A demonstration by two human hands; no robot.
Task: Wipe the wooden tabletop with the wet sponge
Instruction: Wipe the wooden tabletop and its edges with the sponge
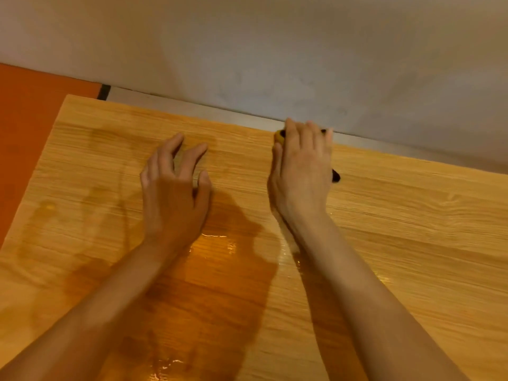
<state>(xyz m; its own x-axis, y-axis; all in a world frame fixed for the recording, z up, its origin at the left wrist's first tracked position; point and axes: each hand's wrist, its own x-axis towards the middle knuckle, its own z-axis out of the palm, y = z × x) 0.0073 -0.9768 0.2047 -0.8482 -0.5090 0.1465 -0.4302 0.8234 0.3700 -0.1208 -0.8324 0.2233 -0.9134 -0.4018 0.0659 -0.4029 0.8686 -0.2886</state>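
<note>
Your right hand (301, 171) presses the wet sponge (279, 136) flat at the far edge of the wooden tabletop (412, 243), fingers curled over it so only a yellow corner and dark underside show. Your left hand (174, 185) hovers nearby, fingers loosely spread, holding nothing. Wet sheen marks the near middle; the wipe looks mid-stroke. Next, likely draw the sponge along the drier right side.
</note>
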